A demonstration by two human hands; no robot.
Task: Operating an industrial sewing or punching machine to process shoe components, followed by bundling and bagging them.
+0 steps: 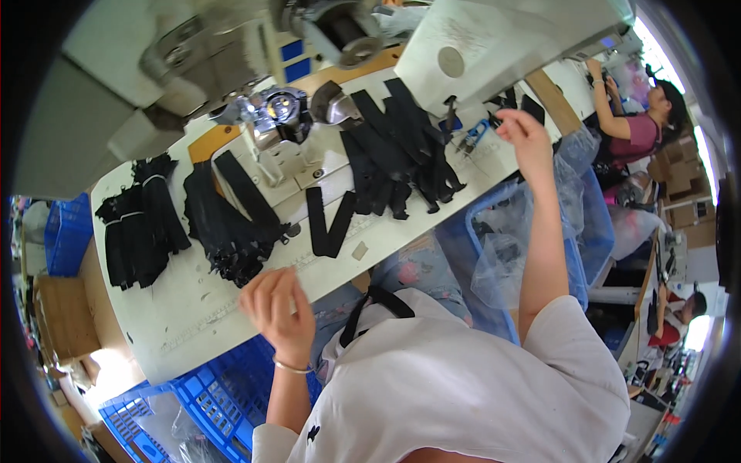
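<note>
My left hand [276,312] hovers at the table's front edge, fingers loosely bent and thumb apart, nothing seen in it. Just beyond it lies a fanned bundle of black zippers [230,224], their ends toward me. My right hand [526,143] is raised at the table's right side, fingertips drawn together; whatever they may hold is too small to tell. Blue-handled thread snips [473,137] lie left of it. A folded black strip [330,224] rests below the sewing machine's needle area [284,116]. More black zipper lengths [394,154] are heaped right of the machine.
Tied black zipper bundles [135,231] lie on the left of the white table [193,316]. Blue crates stand below the table at left [212,393] and right [494,208], the latter with clear plastic bags. Another person [637,127] works at the far right.
</note>
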